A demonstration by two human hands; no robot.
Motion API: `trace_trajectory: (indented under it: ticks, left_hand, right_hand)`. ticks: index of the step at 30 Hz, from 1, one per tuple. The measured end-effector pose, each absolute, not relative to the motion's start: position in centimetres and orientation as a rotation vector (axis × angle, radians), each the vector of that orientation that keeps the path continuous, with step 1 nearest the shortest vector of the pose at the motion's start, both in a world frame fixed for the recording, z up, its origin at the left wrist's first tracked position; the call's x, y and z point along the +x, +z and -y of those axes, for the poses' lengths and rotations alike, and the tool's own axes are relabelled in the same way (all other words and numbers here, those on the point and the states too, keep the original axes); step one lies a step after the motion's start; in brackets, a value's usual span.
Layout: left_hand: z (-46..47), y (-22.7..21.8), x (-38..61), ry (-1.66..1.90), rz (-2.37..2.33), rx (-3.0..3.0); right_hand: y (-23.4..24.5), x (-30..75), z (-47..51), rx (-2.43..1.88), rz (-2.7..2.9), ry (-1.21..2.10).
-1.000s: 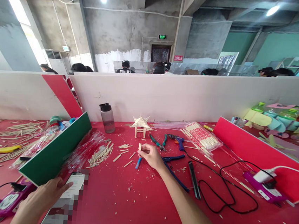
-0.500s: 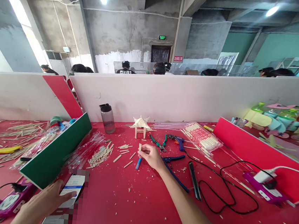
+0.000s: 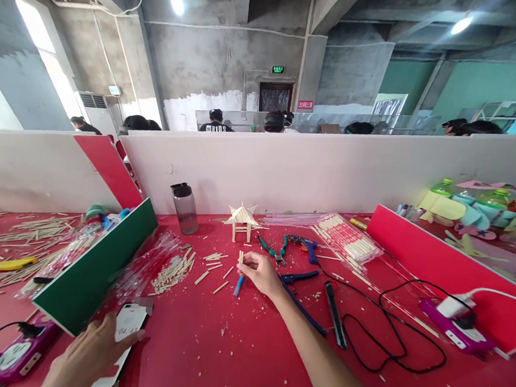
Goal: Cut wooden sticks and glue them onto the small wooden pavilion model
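On the left, my left hand rests with its thumb stretched across a phone lying on the table; its fingers are spread and grasp nothing. The lit screen shows large digits like a clock. My right hand pinches short wooden sticks upright between thumb and fingers. Just below those fingertips lies a blue stick-like piece, whose kind I cannot make out. Behind the right hand stands a small pavilion model of wooden sticks. To its left lies a heap of cut sticks.
Green-handled pliers, a glue gun, a blue-handled cutter and a utility knife lie right of the model. A black cable loops there. A water bottle and a green divider stand left.
The phone screen has gone from a white and blue page to a display with large digits. My left hand has shifted slightly right and down. My right hand still holds the sticks.
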State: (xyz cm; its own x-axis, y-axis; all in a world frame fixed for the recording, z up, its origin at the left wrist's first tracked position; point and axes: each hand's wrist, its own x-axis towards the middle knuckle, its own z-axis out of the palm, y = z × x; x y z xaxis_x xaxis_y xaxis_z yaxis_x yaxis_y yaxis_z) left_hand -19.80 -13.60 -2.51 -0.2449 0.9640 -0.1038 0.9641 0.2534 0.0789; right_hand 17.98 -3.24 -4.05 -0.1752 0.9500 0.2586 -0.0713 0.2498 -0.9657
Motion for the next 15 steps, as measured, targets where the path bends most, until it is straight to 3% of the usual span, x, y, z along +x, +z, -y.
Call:
trace_trajectory:
  ticks: [15]
  left_hand:
    - [13.2, -1.7, -15.6, -0.037, -2.628, 1.758]
  right_hand:
    - [-3.7, 17.8, 3.4, -0.893, 1.463, 1.095]
